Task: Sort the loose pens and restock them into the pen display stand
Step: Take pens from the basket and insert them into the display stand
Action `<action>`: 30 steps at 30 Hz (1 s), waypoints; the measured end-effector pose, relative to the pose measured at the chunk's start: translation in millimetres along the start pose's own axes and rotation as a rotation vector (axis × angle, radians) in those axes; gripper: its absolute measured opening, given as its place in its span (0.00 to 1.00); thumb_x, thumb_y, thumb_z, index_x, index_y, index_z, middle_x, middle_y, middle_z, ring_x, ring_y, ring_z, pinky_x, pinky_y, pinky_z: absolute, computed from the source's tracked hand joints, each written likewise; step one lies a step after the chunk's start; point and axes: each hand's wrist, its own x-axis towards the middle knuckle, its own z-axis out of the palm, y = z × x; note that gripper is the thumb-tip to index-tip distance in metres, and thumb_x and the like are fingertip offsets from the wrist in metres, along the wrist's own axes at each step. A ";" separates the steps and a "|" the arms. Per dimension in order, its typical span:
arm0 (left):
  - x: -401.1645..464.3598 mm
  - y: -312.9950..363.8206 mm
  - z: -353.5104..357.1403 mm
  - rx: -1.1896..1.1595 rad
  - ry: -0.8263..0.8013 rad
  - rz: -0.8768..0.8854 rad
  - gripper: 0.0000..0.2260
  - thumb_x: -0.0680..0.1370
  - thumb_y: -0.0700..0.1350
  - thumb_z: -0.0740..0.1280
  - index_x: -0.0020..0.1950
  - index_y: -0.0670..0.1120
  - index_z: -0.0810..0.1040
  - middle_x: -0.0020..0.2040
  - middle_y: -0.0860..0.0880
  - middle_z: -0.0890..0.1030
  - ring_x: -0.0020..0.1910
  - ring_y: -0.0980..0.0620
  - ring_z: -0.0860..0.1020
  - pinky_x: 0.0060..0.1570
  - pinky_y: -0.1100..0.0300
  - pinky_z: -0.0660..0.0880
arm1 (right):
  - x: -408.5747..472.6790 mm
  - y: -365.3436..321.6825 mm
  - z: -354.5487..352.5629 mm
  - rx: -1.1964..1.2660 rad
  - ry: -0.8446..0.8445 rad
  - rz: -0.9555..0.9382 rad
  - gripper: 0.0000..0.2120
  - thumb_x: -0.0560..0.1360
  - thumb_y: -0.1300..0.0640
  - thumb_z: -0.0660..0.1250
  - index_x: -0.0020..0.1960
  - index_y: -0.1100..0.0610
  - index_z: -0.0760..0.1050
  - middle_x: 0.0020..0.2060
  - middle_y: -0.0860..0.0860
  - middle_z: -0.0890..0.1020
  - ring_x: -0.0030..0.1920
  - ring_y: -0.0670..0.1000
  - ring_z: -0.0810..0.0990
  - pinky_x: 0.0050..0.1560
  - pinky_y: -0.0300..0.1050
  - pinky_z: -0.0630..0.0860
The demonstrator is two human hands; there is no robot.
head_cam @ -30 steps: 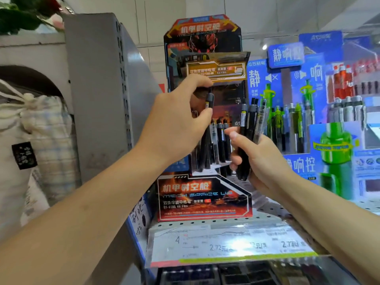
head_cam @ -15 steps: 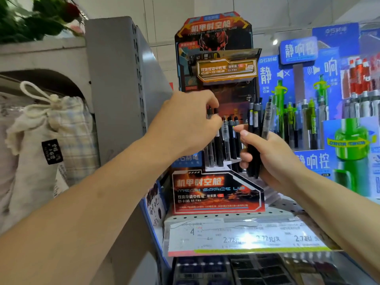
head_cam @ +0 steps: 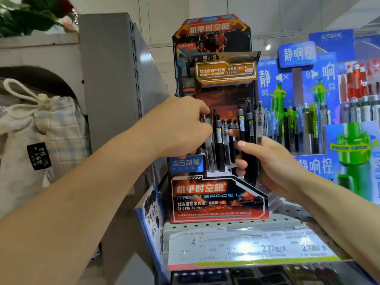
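— Right hand: status?
— Curled round a bundle of pens, upright, thumb pressed across the barrels; tips protruding above the grip, lower ends below the fingers.
— Left hand?
— Fingers bent at the left row of pens in the stand; pinching or only touching: cannot tell, fingertips hidden behind the hand.
— Location of the display stand?
— Directly behind and below both grips, resting on the shelf. Price strip below the shelf edge.
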 end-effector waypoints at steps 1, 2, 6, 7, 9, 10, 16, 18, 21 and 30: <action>0.8 2.1 -1.2 -0.011 -0.036 -0.016 0.23 0.80 0.46 0.60 0.76 0.53 0.66 0.28 0.58 0.81 0.22 0.60 0.78 0.20 0.72 0.69 | -0.2 0.4 -0.2 -0.008 0.000 -0.004 0.14 0.83 0.59 0.63 0.68 0.57 0.76 0.34 0.51 0.73 0.32 0.49 0.72 0.34 0.45 0.73; 1.8 4.2 -2.0 -0.021 -0.076 -0.033 0.24 0.80 0.46 0.60 0.78 0.54 0.64 0.28 0.57 0.82 0.22 0.58 0.79 0.21 0.70 0.71 | -0.7 0.5 -0.4 -0.016 0.003 -0.006 0.14 0.83 0.59 0.63 0.68 0.57 0.76 0.35 0.52 0.73 0.32 0.50 0.72 0.34 0.45 0.73; 1.6 13.4 0.7 -0.055 -0.084 -0.021 0.26 0.80 0.45 0.60 0.78 0.54 0.62 0.30 0.50 0.83 0.23 0.58 0.79 0.22 0.68 0.72 | -2.4 -3.1 1.3 -0.065 -0.029 -0.002 0.14 0.83 0.60 0.63 0.67 0.57 0.76 0.32 0.52 0.75 0.32 0.50 0.73 0.34 0.44 0.73; 0.4 14.9 2.4 -0.045 -0.044 0.010 0.26 0.80 0.46 0.61 0.78 0.54 0.62 0.35 0.50 0.83 0.26 0.58 0.80 0.23 0.69 0.72 | -3.1 -4.1 2.2 -0.070 -0.036 -0.005 0.14 0.83 0.61 0.62 0.67 0.57 0.76 0.31 0.51 0.75 0.31 0.49 0.73 0.33 0.43 0.74; 0.0 14.6 4.6 0.004 0.066 0.083 0.26 0.79 0.49 0.62 0.78 0.55 0.63 0.50 0.52 0.83 0.35 0.58 0.79 0.32 0.69 0.71 | -3.9 -4.8 2.3 -0.078 -0.030 -0.011 0.14 0.82 0.62 0.62 0.66 0.55 0.76 0.30 0.51 0.75 0.31 0.49 0.73 0.32 0.41 0.74; 0.6 14.4 4.9 0.008 0.132 0.111 0.25 0.79 0.50 0.62 0.77 0.55 0.65 0.52 0.53 0.82 0.37 0.57 0.77 0.36 0.69 0.69 | -4.6 -4.7 2.1 -0.080 -0.026 -0.011 0.13 0.82 0.62 0.63 0.65 0.55 0.77 0.30 0.51 0.75 0.30 0.49 0.74 0.32 0.40 0.74; 20.8 26.3 16.1 0.012 0.171 0.103 0.15 0.81 0.54 0.62 0.66 0.51 0.76 0.40 0.55 0.79 0.31 0.58 0.74 0.37 0.59 0.76 | -11.1 -7.9 4.5 -0.055 -0.037 -0.038 0.01 0.78 0.59 0.68 0.48 0.56 0.77 0.29 0.54 0.75 0.28 0.50 0.74 0.28 0.39 0.73; 22.5 27.6 23.4 0.002 0.187 0.108 0.12 0.81 0.54 0.63 0.61 0.51 0.76 0.39 0.54 0.79 0.32 0.56 0.77 0.37 0.57 0.78 | -11.9 -8.0 3.9 -0.062 -0.052 -0.065 0.05 0.79 0.59 0.66 0.46 0.54 0.80 0.29 0.55 0.75 0.28 0.50 0.73 0.29 0.40 0.74; 21.3 25.3 27.9 -0.100 0.267 0.100 0.07 0.79 0.53 0.67 0.52 0.52 0.76 0.38 0.55 0.80 0.35 0.56 0.79 0.39 0.55 0.79 | -13.9 -9.6 7.1 -0.074 -0.085 -0.070 0.06 0.76 0.54 0.68 0.42 0.52 0.82 0.28 0.55 0.75 0.28 0.50 0.74 0.29 0.40 0.74; 0.4 10.6 -3.3 -0.668 0.621 0.055 0.05 0.80 0.46 0.68 0.49 0.50 0.72 0.43 0.52 0.83 0.37 0.56 0.85 0.29 0.65 0.78 | -3.2 -7.6 4.4 -0.005 0.104 -0.081 0.08 0.82 0.55 0.65 0.52 0.57 0.82 0.33 0.49 0.77 0.25 0.48 0.71 0.25 0.39 0.69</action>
